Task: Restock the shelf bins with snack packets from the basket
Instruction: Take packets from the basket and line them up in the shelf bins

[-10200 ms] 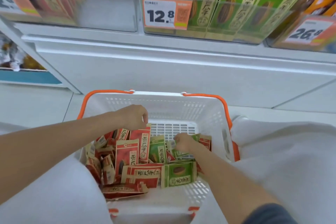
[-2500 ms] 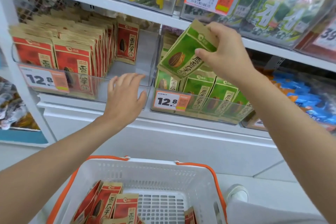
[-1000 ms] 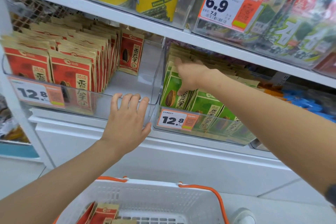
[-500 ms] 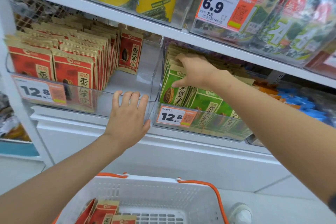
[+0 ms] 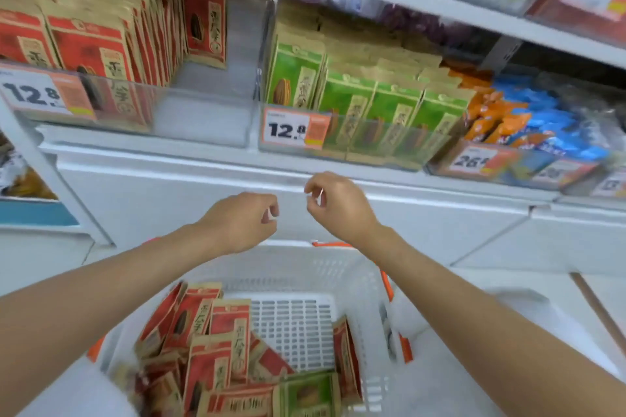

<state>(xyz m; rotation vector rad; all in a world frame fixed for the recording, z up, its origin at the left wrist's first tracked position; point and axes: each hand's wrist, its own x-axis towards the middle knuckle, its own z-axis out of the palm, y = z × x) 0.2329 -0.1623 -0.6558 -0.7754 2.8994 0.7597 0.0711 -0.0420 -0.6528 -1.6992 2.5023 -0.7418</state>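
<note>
basket [image 5: 305, 267] holds red packets [image 5: 206, 359]; left hand [image 5: 240, 223], right hand [image 5: 338, 206] above it, fingers loosely curled, empty.

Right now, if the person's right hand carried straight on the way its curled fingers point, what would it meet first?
Most likely the left hand: the right hand has its curled fingers facing it across a narrow gap, above the basket. Depth is unclear, so they may not be level.

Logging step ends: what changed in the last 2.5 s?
Right hand left its green packet in the green bin and dropped back over the basket, empty. Left hand came off the red bin, also empty. Bins and basket stayed put.
</note>
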